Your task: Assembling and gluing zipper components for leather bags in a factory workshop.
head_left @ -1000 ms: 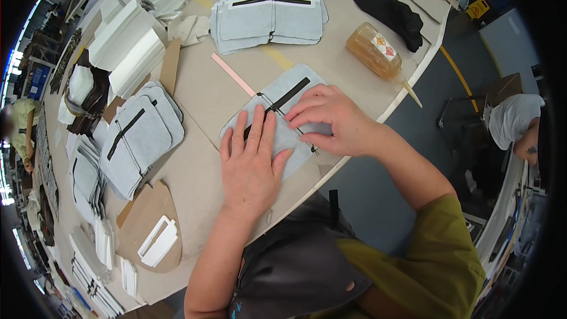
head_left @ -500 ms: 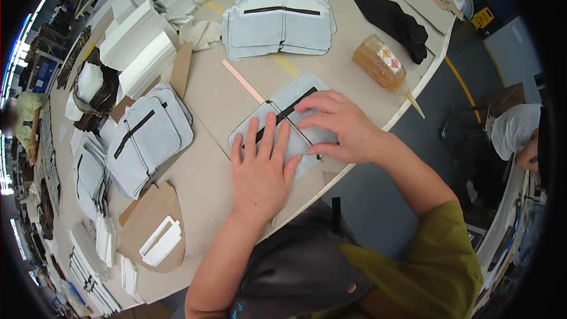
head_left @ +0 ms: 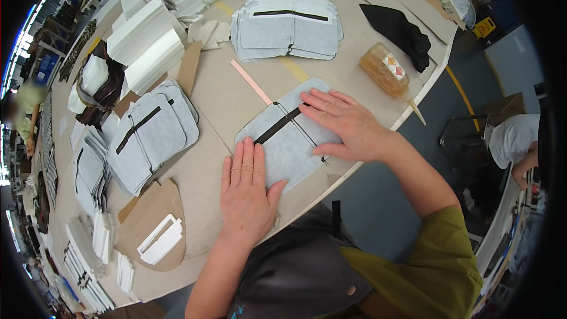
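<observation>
A: So, what is different from a moment ago?

B: The hands are farther apart. The left hand (head_left: 247, 198) is off the middle of the black strip (head_left: 274, 131) and lies at its near-left end; the right hand (head_left: 357, 133) is no longer curled by the black cord (head_left: 304, 131) but flattened over the strip's far end

A: And the fingers?

B: On the left, straight and close together, thumb out to the side. On the right, extended and slightly fanned, thumb apart near the cord's lower knot. I see no pinch in either

A: Where is the piece itself, and what does the change mean for it?

B: The grey panel (head_left: 289, 150) lies flat on the table (head_left: 207, 212), near its front edge, under both hands. Its middle is now uncovered, and it looks steadied at two sides

A: Count the rest?

B: One pink strip (head_left: 252, 82) at the panel's upper edge, one amber bottle (head_left: 384, 70), one black cloth (head_left: 401, 35), and three grey stacks: the back stack (head_left: 266, 32), the left stack (head_left: 162, 130) and the far-left stack (head_left: 88, 174). How many sheets each holds, I cannot tell
</observation>
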`<state>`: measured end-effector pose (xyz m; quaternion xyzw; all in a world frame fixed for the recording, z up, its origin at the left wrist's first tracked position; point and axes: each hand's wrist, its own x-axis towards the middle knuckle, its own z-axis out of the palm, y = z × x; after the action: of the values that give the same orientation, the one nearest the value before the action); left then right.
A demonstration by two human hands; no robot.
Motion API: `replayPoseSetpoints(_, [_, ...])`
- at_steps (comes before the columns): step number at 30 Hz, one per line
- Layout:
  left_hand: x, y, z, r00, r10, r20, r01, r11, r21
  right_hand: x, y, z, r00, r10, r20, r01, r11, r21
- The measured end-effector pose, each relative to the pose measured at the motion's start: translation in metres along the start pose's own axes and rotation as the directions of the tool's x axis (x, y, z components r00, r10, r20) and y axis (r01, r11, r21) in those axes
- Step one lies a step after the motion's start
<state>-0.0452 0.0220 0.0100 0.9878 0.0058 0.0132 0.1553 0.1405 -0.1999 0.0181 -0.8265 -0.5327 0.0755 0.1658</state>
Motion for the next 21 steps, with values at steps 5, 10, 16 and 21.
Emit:
replayPoseSetpoints(5, [-0.014,-0.009,-0.002,0.995,-0.042,-0.091,0.026,0.985,-0.173,-0.012,0.020,-0.024,0.983,0.145,-0.116,-0.111,0.960,0.258])
replayPoseSetpoints(10, [-0.050,-0.021,-0.022,0.923,-0.026,-0.383,-0.116,0.932,-0.343,-0.034,0.084,-0.079,0.707,0.529,-0.469,-0.453,0.848,0.274])
replayPoseSetpoints(16, [-0.138,-0.055,-0.044,0.843,-0.298,-0.447,0.088,0.898,-0.432,-0.015,0.130,-0.099,0.755,0.633,0.173,-0.652,0.697,0.297])
replayPoseSetpoints(21, [-0.216,-0.081,-0.056,0.697,-0.471,-0.541,0.326,0.880,-0.347,-0.021,0.123,-0.086,0.841,0.537,0.070,-0.540,0.822,0.182])
